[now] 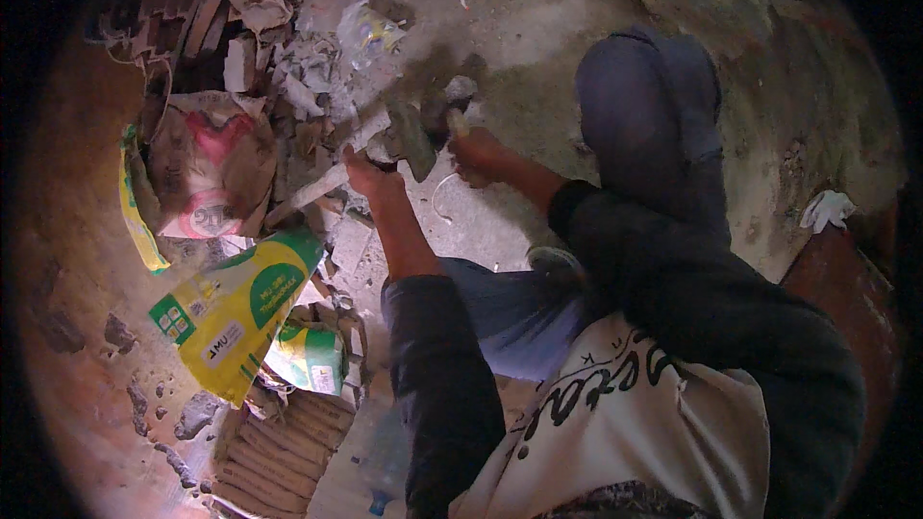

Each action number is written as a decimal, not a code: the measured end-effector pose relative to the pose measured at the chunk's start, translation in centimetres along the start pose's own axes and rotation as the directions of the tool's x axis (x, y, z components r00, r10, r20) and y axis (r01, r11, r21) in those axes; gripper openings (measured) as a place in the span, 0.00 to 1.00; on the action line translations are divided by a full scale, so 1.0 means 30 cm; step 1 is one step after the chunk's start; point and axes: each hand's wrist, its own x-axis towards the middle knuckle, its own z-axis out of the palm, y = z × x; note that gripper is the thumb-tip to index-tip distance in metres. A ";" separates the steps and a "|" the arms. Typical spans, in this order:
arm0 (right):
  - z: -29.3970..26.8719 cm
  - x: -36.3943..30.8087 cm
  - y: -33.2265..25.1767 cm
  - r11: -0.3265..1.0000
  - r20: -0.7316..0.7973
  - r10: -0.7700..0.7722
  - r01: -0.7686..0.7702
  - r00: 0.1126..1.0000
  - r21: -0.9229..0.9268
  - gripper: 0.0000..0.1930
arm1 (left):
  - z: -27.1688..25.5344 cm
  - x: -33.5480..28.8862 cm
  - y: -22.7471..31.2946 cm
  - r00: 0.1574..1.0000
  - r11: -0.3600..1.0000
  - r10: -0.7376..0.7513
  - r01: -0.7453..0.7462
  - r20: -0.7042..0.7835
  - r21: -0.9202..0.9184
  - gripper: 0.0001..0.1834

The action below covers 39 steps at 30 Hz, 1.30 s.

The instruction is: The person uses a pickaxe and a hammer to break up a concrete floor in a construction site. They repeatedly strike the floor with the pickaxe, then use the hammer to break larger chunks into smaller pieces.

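Observation:
My left hand [370, 175] is closed around a long pale handle [312, 192] that slants down to the left. On the hand's far side, a grey-green wedge-shaped head [411, 139] appears to belong to the same axe-like tool. Just to the right, my right hand [478, 156] grips a short tan handle [458, 122]. Beyond that handle are a dark patch and a grey lump [461, 89], like a hammer's head, but the kind of tool is not clear. Both hands are low over the dusty floor, close together but apart.
Broken rubble [303, 67] lies ahead to the left. Nearer are a torn brown paper sack [231, 159], a yellow-green bag [236, 317] and a box of brown packs [279, 452]. A clear bottle [385, 457] stands beside my left sleeve. A white glove [827, 210] lies far right.

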 end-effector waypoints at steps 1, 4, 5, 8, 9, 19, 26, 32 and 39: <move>-0.008 -0.014 -0.009 0.998 -0.051 0.008 -0.012 0.999 -0.067 0.11 | 0.004 -0.004 0.004 0.996 1.000 0.016 -0.015 -0.090 0.014 0.27; -0.015 -0.038 -0.042 0.986 -0.133 -0.138 0.124 0.981 -0.110 0.11 | 0.001 0.011 -0.002 0.998 0.999 0.006 -0.008 -0.062 -0.037 0.26; -0.009 -0.040 -0.054 0.964 -0.147 -0.266 0.265 0.953 -0.026 0.12 | -0.008 0.018 -0.005 1.000 0.998 -0.004 0.003 -0.006 -0.057 0.26; 0.030 -0.048 -0.075 0.908 -0.219 -0.367 0.399 0.904 0.124 0.12 | -0.031 0.041 -0.017 0.999 0.998 -0.029 0.028 -0.017 -0.064 0.28; 0.047 -0.052 -0.075 0.900 -0.278 -0.364 0.412 0.889 0.140 0.12 | -0.040 0.044 -0.021 1.000 0.999 -0.023 0.022 -0.012 -0.045 0.28; 0.051 -0.110 -0.113 0.922 -0.040 -0.342 0.327 0.939 -0.209 0.16 | -0.057 0.094 -0.010 0.996 0.999 0.020 -0.018 0.088 -0.032 0.29; 0.123 -0.176 -0.091 0.883 -0.155 -0.468 0.468 0.870 -0.036 0.20 | -0.066 0.089 -0.029 1.000 0.996 -0.006 0.005 -0.007 -0.092 0.27; 0.052 -0.172 -0.122 0.938 -0.026 -0.196 0.179 0.980 -0.296 0.18 | -0.079 0.093 -0.022 0.997 0.991 0.071 -0.068 0.023 -0.116 0.27; 0.019 -0.120 -0.102 0.917 -0.083 -0.348 0.321 0.934 -0.235 0.20 | -0.074 0.078 0.008 1.000 0.996 0.001 -0.002 -0.015 -0.084 0.26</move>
